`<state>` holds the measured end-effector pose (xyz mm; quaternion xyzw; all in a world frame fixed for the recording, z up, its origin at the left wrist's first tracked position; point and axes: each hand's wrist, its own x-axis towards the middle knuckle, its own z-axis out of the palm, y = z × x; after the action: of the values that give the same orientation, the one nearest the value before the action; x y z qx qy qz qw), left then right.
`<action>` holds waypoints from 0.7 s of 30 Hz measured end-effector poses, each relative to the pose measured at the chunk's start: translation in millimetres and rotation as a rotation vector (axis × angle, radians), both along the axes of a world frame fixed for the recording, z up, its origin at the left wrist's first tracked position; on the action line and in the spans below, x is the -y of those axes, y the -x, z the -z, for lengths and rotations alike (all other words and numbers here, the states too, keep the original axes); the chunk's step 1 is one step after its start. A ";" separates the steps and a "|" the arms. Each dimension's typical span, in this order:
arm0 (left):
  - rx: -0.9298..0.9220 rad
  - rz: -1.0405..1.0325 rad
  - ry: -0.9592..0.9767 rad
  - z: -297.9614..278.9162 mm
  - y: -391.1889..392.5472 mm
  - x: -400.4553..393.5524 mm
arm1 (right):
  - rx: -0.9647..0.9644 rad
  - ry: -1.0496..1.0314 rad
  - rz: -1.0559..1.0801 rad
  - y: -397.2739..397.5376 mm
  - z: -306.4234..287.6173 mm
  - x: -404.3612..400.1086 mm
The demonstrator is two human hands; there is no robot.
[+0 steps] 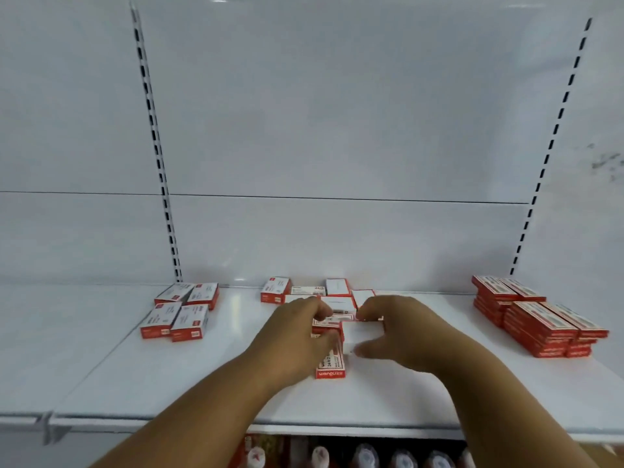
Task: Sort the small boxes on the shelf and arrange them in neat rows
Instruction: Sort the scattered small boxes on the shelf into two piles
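Small red-and-white boxes lie on a white shelf (169,383). A loose middle cluster (305,292) sits near the back wall. My left hand (297,336) curls its fingers round a red-and-white box (332,364) at the front of that cluster. My right hand (395,329) pinches a white-topped box (363,332) between thumb and fingers, right beside the left one. Both hands hide part of the boxes under them.
A group of flat boxes (180,312) lies to the left. A tall neat stack of red boxes (540,319) stands at the right. Slotted uprights (155,143) run up the back wall. Bottles (364,456) show on the shelf below.
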<state>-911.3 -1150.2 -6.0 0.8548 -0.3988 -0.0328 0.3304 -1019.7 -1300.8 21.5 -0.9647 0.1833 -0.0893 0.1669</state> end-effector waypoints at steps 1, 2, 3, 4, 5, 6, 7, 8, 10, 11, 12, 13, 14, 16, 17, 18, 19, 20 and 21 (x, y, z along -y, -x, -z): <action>-0.074 0.013 0.040 -0.7 -3.6 -0.9 | 0.116 -0.019 0.027 -3.9 -1.2 -3.9; -0.197 0.025 0.119 -2.5 -7.6 -0.9 | 0.224 -0.011 0.037 -7.8 -2.7 -8.0; -0.374 0.043 0.233 -5.5 -12.0 -0.9 | 0.301 0.021 0.038 -12.2 -4.0 -12.6; -0.572 0.074 0.363 -8.7 -16.9 -2.0 | 0.351 0.058 0.030 -16.8 -5.0 -17.5; -0.737 0.112 0.476 -10.3 -22.0 -3.4 | 0.377 0.094 0.017 -20.7 -6.2 -22.7; -0.834 0.141 0.562 -11.0 -26.3 -4.7 | 0.384 0.119 0.000 -24.4 -6.1 -26.9; -0.852 0.145 0.608 -10.8 -30.2 -6.4 | 0.382 0.129 -0.025 -28.2 -5.2 -29.8; -0.826 0.114 0.624 -9.5 -33.2 -7.7 | 0.375 0.119 -0.055 -32.1 -3.3 -31.6; -0.766 -0.026 0.681 -4.2 -40.5 -8.0 | 0.362 -0.002 -0.070 -40.0 0.1 -30.4; -0.772 -0.108 0.753 -2.4 -45.7 -8.2 | 0.361 -0.064 -0.050 -45.7 0.8 -28.4; -0.792 -0.180 0.844 -0.9 -51.8 -9.8 | 0.357 -0.079 -0.030 -53.2 1.2 -25.9; -0.805 -0.247 0.925 -0.1 -57.4 -12.4 | 0.331 -0.042 -0.023 -63.4 1.5 -22.9; -0.803 -0.306 0.987 -0.4 -61.0 -15.5 | 0.276 0.013 -0.039 -74.9 1.5 -20.6; -0.790 -0.378 1.034 1.2 -64.6 -19.5 | 0.095 0.090 -0.106 -99.0 0.4 -21.4; -0.782 -0.384 1.029 2.3 -65.0 -20.3 | -0.009 0.106 -0.132 -109.9 1.2 -23.5; -0.777 -0.373 1.017 3.1 -64.3 -20.4 | -0.091 0.149 -0.148 -118.8 3.4 -25.8; -0.789 -0.356 1.007 5.2 -64.5 -20.6 | -0.130 0.224 -0.157 -126.5 7.4 -26.5; -0.821 -0.334 1.007 6.7 -64.7 -20.4 | -0.127 0.298 -0.158 -132.0 12.2 -25.3; -0.863 -0.309 1.015 8.7 -66.3 -20.4 | -0.099 0.340 -0.153 -136.1 17.6 -22.5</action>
<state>-845.0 -1129.8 -14.7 0.5515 -0.0707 -0.1319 0.8206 -883.6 -1278.3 3.9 -0.9933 0.0998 -0.0583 -0.0016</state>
